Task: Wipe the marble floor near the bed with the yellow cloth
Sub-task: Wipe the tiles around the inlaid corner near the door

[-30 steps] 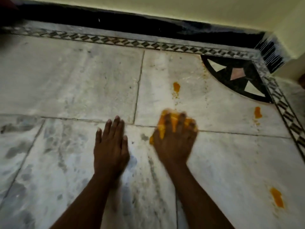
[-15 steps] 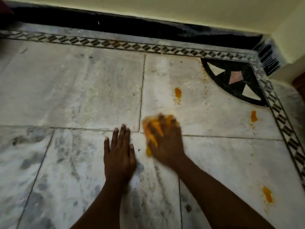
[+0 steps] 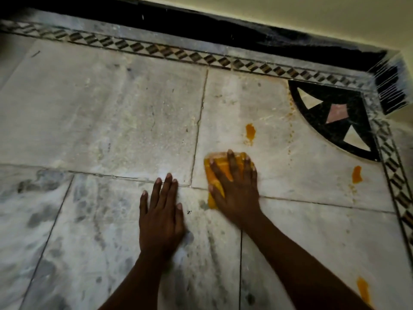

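A small folded yellow cloth [image 3: 220, 170] lies on the white marble floor [image 3: 111, 121], just right of a tile joint. My right hand [image 3: 234, 186] presses flat on it with fingers spread, so most of the cloth is covered. My left hand [image 3: 161, 213] rests flat on the bare floor a little to the left, fingers straight and together. Three orange-yellow stains mark the floor: one [image 3: 250, 130] just beyond the cloth, one [image 3: 357, 174] to the right, and one [image 3: 363, 289] at the lower right.
A patterned inlay border [image 3: 178, 53] runs along the far side and down the right edge. A black quarter-circle inlay [image 3: 335, 117] fills the corner. Behind it is a black skirting [image 3: 201, 21] under a pale wall [image 3: 290, 10].
My right hand slid the cloth left toward the tile joint, then back to the right. The left hand stayed planted on the floor.
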The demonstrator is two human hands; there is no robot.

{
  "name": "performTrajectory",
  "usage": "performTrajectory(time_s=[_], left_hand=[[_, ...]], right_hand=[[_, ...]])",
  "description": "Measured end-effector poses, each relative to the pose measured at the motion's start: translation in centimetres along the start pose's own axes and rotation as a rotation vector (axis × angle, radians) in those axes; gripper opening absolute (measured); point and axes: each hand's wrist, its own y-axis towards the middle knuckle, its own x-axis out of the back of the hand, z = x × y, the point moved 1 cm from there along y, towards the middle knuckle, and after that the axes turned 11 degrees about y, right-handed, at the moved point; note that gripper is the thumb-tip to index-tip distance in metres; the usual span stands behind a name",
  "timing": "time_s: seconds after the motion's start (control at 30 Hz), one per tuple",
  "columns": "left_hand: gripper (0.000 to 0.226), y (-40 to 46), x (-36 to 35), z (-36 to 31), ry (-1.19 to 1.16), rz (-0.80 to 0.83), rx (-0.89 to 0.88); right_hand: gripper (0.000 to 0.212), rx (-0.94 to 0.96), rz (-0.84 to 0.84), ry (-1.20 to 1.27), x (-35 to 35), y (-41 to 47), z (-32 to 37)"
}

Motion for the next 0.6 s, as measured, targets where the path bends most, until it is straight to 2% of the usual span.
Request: performTrajectory(time_s=[0.07, 0.1, 0.17, 0.23, 0.3, 0.37, 0.47, 0.53, 0.6], left_hand=[[0.065, 0.1, 0.1, 0.0, -0.002, 0.016, -0.006], [0.065, 0.1, 0.2, 0.0, -0.001, 0.018, -0.005], [0.066, 0.1, 0.0, 0.0, 0.009, 0.026, 0.004], [0.066, 0.2, 0.0, -0.1, 0.024, 0.03, 0.002], [0.067, 0.2, 0.1, -0.1, 0.022, 0.032, 0.001], [0.067, 0.3, 0.3, -0.1, 0.017, 0.044, 0.0], [0.069, 0.2, 0.6, 0.1, 0.021, 0.083, -0.008], [0.069, 0.3, 0.6, 0.0, 0.019, 0.09, -0.012], [0.069, 0.3, 0.4, 0.0, 0.023, 0.084, -0.015]], right_hand=[[0.064, 0.151, 0.021, -0.067, 1.3, -1.9, -3.6], [0.062, 0.117, -0.012, -0.097, 1.9, -1.6, -5.8], [0.065, -0.198, -0.059, -0.056, 2.6, 2.1, -8.7], [0.072, -0.525, -0.147, 0.07, 2.0, 7.4, -8.3], [0.077, -0.602, -0.162, 0.133, 1.0, 11.3, -4.9], [0.079, -0.454, -0.111, 0.14, -0.1, 12.0, -1.5], [0.073, -0.102, 0.029, 0.113, -0.1, 5.9, 1.1], [0.071, -0.047, 0.067, 0.128, 0.5, 2.1, -0.6], [0.071, -0.141, 0.029, 0.095, 1.0, 1.6, -3.4]])
